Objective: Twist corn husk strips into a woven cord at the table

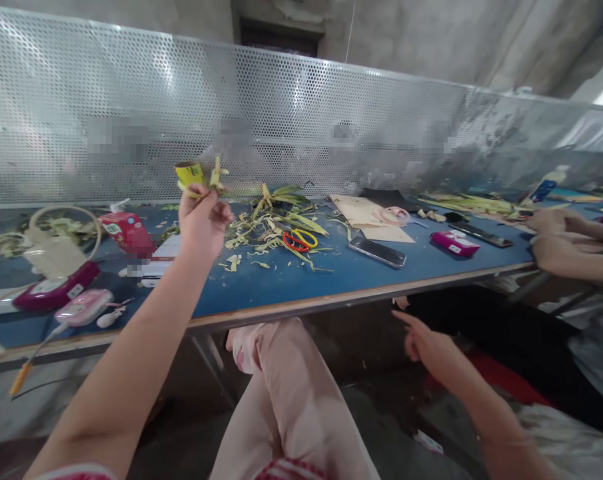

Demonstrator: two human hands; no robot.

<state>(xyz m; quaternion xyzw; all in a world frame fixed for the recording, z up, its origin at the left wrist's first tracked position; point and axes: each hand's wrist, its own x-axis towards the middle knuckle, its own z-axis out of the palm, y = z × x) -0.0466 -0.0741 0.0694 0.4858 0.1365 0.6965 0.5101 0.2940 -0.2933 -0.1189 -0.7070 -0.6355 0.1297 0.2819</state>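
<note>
My left hand (204, 223) is raised above the table, its fingers closed round a yellow roll (190, 175) with dark printing. A pale green piece of folded leaf (218, 175) sticks up beside the fingers of that hand. Below and to the right lie loose green leaf strips and scraps (261, 230), with red-and-yellow-handled scissors (300, 240) among them. My right hand (428, 347) is low, below the front edge of the table, with the index finger stretched out and the other fingers bent. Nothing shows in it.
A phone (378, 252), brown paper sheets (361, 213) and a magenta box (454, 243) lie on the blue table (251, 293). At left are a red carton (127, 232) and a pink device (84, 307). A perforated metal screen (281, 113) stands behind. A co-worker's arms (566, 247) rest at right.
</note>
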